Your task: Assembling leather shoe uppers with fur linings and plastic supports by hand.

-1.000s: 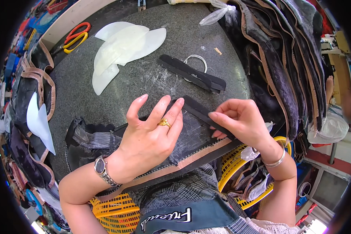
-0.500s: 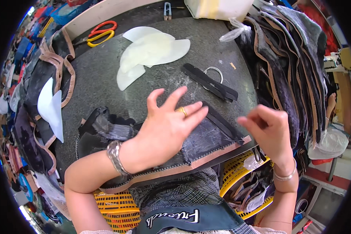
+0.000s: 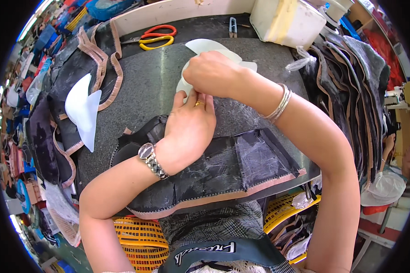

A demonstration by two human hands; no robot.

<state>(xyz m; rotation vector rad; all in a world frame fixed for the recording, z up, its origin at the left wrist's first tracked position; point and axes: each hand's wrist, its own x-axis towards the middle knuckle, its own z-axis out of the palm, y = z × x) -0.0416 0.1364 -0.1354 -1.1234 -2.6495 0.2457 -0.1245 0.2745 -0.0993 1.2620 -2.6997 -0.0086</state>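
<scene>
White curved pieces (image 3: 212,46) show, in my view, around the closely curled right hand (image 3: 212,73), just beyond the loosely bent left hand (image 3: 191,129); whether either grips, I cannot tell.

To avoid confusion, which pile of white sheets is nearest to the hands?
The middle pile, partly hidden by the right hand; the left pile lies well apart.

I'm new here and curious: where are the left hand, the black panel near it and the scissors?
Left hand (image 3: 191,128): head view, back of the hand.
Black panel (image 3: 214,164): head view, near its middle.
Scissors (image 3: 157,35): head view, red handle.
</scene>
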